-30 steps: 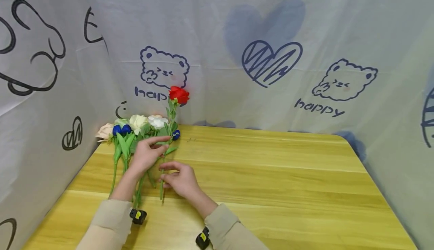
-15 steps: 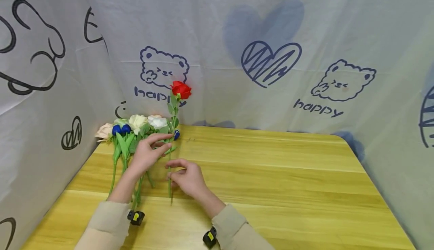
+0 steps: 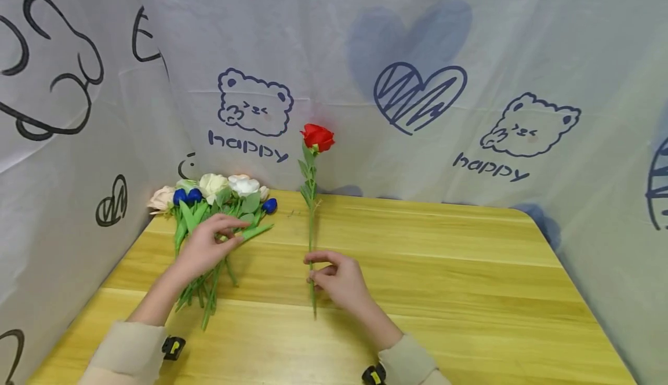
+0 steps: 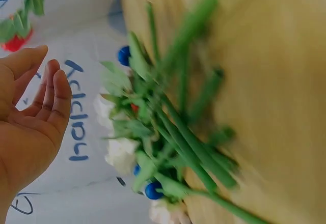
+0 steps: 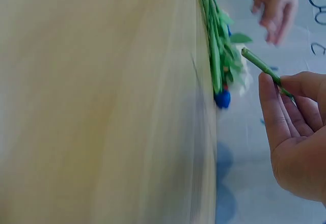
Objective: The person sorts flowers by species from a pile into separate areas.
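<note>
A red rose with a long green stem stands nearly upright in the head view. My right hand pinches its lower stem between thumb and fingers; the cut stem end sticks out past the fingertips in the right wrist view. Over the pile of flowers at left hovers my left hand, fingers loosely bent around nothing. That pile holds a cream rose, a white flower, a peach flower and blue buds. Their green stems point toward me, partly hidden by the left forearm in the head view.
The wooden table reaches from the pile across to the right. White cloth printed with bears and hearts hangs behind it and on both sides. A small black camera sits at the left cuff, another at the right.
The right hand has carried the red rose to the right, away from the pile. My left hand has come off its stem and drawn back slightly left and down.
</note>
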`<state>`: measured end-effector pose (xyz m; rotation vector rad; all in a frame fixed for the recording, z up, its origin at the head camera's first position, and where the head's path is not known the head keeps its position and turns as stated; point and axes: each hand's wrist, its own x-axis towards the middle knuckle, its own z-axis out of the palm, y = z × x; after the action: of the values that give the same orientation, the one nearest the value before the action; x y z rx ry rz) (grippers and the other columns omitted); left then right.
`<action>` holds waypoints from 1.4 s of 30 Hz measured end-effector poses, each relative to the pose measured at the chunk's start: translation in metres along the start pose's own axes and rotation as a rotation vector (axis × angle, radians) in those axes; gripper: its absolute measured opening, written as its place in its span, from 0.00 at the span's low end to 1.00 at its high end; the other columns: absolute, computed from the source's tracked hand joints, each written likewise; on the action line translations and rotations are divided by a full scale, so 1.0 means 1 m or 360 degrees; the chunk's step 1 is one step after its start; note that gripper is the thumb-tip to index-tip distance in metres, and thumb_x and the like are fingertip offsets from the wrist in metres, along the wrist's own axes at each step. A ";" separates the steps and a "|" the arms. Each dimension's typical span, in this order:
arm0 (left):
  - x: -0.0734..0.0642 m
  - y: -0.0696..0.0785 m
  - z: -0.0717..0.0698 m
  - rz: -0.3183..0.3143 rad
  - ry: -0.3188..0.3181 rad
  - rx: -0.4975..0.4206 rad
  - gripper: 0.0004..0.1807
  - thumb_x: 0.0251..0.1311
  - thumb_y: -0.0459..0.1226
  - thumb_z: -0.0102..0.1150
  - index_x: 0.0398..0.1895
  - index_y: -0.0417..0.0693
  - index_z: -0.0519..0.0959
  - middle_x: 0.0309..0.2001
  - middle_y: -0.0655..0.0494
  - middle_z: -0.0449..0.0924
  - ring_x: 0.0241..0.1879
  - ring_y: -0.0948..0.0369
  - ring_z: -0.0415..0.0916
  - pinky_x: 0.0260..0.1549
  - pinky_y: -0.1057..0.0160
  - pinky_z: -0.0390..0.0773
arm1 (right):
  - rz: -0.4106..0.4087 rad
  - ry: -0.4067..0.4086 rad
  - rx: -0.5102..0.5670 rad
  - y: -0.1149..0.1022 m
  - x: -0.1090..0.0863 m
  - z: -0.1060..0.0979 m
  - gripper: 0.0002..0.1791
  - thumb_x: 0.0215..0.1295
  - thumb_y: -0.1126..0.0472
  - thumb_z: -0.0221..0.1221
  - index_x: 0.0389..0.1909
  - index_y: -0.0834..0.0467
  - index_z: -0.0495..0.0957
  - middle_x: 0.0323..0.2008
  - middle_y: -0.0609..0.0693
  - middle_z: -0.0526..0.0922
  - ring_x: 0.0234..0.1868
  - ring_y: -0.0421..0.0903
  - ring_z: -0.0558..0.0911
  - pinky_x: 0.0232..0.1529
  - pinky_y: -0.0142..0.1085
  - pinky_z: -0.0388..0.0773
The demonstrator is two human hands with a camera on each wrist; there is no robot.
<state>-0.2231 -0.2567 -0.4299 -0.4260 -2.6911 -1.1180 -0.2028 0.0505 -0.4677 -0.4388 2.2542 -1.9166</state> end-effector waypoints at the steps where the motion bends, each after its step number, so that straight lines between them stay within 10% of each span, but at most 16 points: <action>1: -0.003 -0.002 -0.002 0.0003 -0.0009 0.0027 0.17 0.67 0.30 0.67 0.58 0.41 0.85 0.55 0.43 0.80 0.43 0.53 0.81 0.37 0.63 0.83 | 0.0004 0.0008 -0.0009 0.001 -0.004 -0.007 0.16 0.69 0.72 0.64 0.55 0.60 0.85 0.53 0.56 0.86 0.39 0.55 0.89 0.37 0.49 0.88; 18: -0.019 -0.045 -0.010 -0.0098 -0.0232 0.0124 0.17 0.63 0.25 0.66 0.56 0.35 0.84 0.48 0.40 0.80 0.41 0.53 0.80 0.30 0.64 0.81 | 0.0296 0.0300 -0.0206 0.008 -0.077 -0.135 0.19 0.68 0.73 0.63 0.58 0.63 0.83 0.57 0.59 0.85 0.40 0.53 0.88 0.38 0.41 0.88; 42: -0.002 -0.044 -0.004 -0.0265 -0.0482 0.0260 0.17 0.63 0.31 0.70 0.54 0.34 0.85 0.42 0.43 0.86 0.38 0.53 0.82 0.31 0.55 0.81 | 0.0744 0.0310 -0.0579 0.047 -0.164 -0.334 0.24 0.73 0.67 0.61 0.66 0.74 0.74 0.55 0.64 0.86 0.39 0.44 0.89 0.37 0.40 0.87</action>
<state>-0.2353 -0.2891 -0.4567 -0.3758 -3.1048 -0.9267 -0.1543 0.4226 -0.4686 0.2378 2.5433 -1.3741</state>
